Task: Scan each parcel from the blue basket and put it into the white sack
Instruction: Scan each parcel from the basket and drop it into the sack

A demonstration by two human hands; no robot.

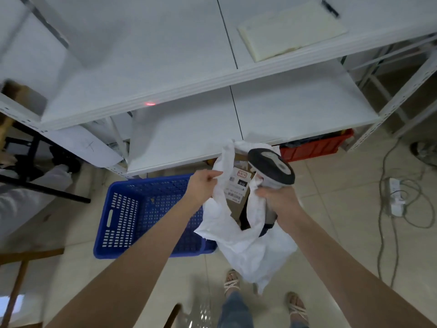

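A white sack [250,252] is held open above the tiled floor [331,233], just before the front edge of the lower shelf [189,129]. Inside its mouth a cardboard parcel [236,188] is seen, label side up. The parcel lies between the two hands, below the fingers and not touched by them. The sack's left rim is pinched by the curled fingers of the left hand [203,185]. The right rim is gripped by the right hand [279,202], whose fingers are also wrapped round the handle of a scanner [272,166]. A blue basket [123,221] stands on the floor to the left, touching the sack; only its perforated walls and bottom are seen inside. A red crate [314,146] is tucked under the shelf's right end; its contents cannot be made out.
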